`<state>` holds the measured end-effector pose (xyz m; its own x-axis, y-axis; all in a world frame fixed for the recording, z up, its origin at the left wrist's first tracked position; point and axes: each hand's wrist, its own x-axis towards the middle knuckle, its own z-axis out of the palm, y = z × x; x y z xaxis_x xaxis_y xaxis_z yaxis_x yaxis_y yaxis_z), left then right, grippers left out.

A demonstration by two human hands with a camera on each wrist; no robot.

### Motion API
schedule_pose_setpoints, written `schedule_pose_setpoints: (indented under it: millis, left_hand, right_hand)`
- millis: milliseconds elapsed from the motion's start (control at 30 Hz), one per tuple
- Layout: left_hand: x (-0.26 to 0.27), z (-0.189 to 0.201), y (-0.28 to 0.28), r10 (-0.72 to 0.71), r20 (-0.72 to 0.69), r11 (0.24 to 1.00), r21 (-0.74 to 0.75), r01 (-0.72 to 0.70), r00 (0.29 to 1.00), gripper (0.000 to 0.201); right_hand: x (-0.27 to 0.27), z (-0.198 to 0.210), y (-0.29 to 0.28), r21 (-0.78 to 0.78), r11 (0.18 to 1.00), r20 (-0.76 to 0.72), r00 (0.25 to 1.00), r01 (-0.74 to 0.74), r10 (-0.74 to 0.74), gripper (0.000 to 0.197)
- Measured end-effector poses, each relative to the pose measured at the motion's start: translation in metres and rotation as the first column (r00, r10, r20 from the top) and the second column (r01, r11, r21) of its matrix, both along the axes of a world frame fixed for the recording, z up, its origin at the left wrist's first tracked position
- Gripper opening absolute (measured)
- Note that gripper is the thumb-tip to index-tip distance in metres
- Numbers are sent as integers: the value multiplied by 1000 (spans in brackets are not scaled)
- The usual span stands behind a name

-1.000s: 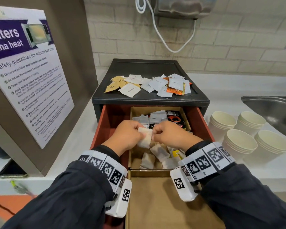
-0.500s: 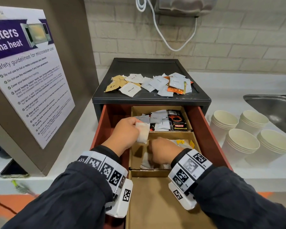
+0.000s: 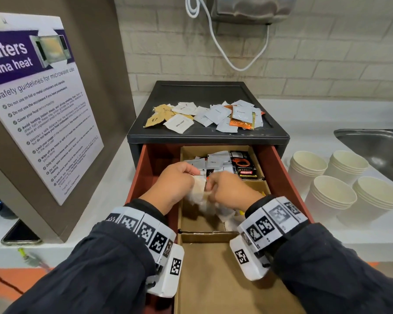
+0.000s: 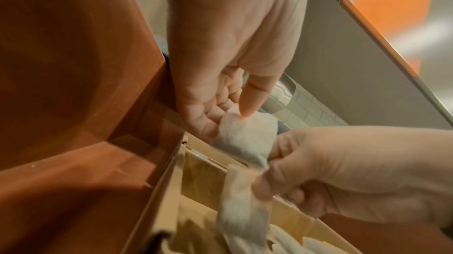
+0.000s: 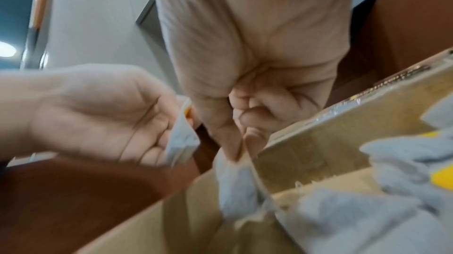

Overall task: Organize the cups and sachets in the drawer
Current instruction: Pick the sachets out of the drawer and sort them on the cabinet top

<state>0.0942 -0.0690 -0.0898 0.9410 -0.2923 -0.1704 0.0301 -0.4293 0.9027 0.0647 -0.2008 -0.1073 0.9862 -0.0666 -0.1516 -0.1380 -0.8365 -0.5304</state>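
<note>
Left grip (image 3: 175, 184): pinching a tea bag (image 4: 247, 132).
Right grip (image 3: 230, 190): pinching another tea bag (image 5: 236, 184).
Handling: light, soft, tearable; hold by edges.

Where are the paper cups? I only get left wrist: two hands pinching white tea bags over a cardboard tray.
Observer: Four stacks of white paper cups stand on the white counter, right of the open red drawer.
Operator: Loose sachets elsewhere?
Observer: White, tan and orange paper sachets lie scattered on the black cabinet top.
Operator: Back compartment?
Observer: White sachets beside a black-and-orange packet.
</note>
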Motion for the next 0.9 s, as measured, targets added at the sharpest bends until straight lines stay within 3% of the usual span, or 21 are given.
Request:
schedule_pose_setpoints:
  millis: [100,200,433,500,567,633,667,767,900]
  left_hand:
    - [-2,-1,0,-42,-30,998,-39,41,999,36]
    - [-1,-3,1,-21,-9,997,-80,20,1000,39]
    - [0,-8,2,-1,-20,998,-62,0,1000,34]
    - [0,-7,3,26,-6,999,-38,-26,1000,30]
    - [0,-6,3,47,12,998,-36,-47,999,28]
    - [0,-4,3,53,29,998,-40,-52,998,27]
    - [0,-3,3,53,35,998,-41,-52,998,27]
    - [0,-2,2,63,15,996,-69,-62,998,24]
    - [1,1,2,73,-46,993,-92,-78,996,22]
  right_hand:
    - [1,8,-9,240,963,125,979,126,-159,28]
    - [-1,14,-7,441,895,107,987,65,-124,23]
    - [0,16,-8,660,741,44,979,120,-197,20]
    - [1,13,-9,547,820,14,977,170,-212,19]
    - [1,5,-10,182,974,-29,991,137,-134,12]
    - [-1,-5,-7,-188,982,-168,984,25,-57,10]
    - [-3,-9,-5,-286,958,-215,975,-12,-52,14]
    - [-4,-16,2,-391,920,-210,975,-21,-67,24]
    - [-3,-20,8,-405,914,-216,972,-6,-89,36]
